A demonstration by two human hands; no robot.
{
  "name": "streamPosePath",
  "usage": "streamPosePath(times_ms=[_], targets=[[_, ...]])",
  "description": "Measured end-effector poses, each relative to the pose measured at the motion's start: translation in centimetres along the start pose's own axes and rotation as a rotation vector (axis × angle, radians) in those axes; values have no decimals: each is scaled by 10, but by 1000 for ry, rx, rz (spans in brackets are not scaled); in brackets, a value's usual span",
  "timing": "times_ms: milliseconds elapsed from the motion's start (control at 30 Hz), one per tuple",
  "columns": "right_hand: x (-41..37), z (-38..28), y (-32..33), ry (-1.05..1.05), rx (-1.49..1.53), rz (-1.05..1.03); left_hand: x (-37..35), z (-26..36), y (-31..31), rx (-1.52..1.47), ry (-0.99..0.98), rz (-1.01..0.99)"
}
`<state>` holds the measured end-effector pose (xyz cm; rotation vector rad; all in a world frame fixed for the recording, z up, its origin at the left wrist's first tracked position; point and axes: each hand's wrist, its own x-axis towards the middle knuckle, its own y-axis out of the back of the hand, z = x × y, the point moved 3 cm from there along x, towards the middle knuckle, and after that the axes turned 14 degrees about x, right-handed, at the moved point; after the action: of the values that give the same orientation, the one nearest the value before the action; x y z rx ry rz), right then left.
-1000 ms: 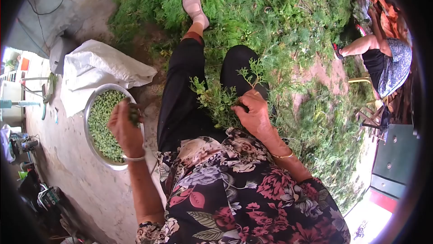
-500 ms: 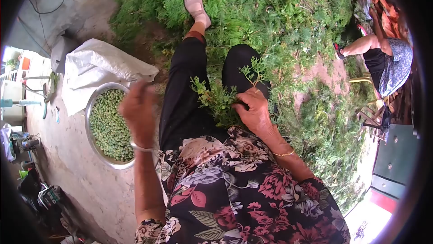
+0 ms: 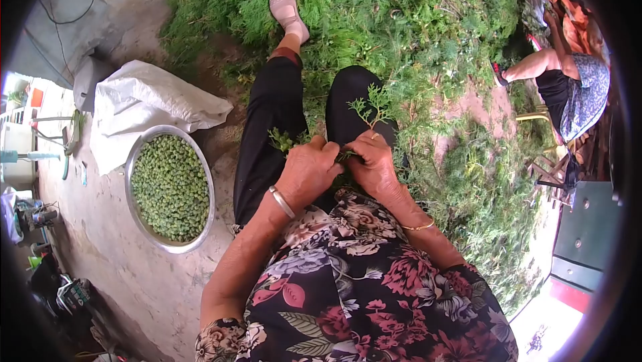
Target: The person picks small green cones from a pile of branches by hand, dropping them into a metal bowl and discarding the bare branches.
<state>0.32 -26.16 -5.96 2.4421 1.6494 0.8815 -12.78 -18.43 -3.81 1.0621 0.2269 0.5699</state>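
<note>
Clamped on sprig [image 3: 378,106] with right hand [image 3: 374,166]; touching it with left hand [image 3: 309,169], impossible to tell whether pinched. Likely light, springy, easily snapped: grasp by stem [image 3: 370,124]. Located right of basin [image 3: 133,206], well apart.

The left grip [image 3: 307,171] turned its back to the camera, so its fingertips were hidden, as was whatever they touched. The right grip [image 3: 373,164] covered part of the green sprigs [image 3: 372,106]; whether these shared one stem could not be told. The raised knee [image 3: 353,94] hid one foot. Green berries [image 3: 170,188] covered the bottom of the metal basin [image 3: 177,248]. The picture's lower edge cut off the floral shirt [image 3: 374,295]. At the right, another person [image 3: 583,104] ran into the dark lens border, head out of sight. Clutter [image 3: 70,295] at the lower left was too dim to name.
</note>
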Motion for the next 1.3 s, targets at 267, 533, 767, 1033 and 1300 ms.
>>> streamPosePath(times_ms=[267, 533, 767, 1033, 1300], targets=[[2, -3, 0, -62, 24, -7, 4, -12, -4, -208, -3, 251], [1, -4, 1, -175, 55, -26, -2, -21, -6, -915, 584, 157], [-2, 2, 2, -212, 60, -50, -4, -30, 0, -1134, 610, 381], [1, 6, 1, -236, 93, -44, -24, -16, 11, -1075, 508, 116], [2, 7, 1, -255, 47, -53, -16, -13, -12, -392, 306, 276]])
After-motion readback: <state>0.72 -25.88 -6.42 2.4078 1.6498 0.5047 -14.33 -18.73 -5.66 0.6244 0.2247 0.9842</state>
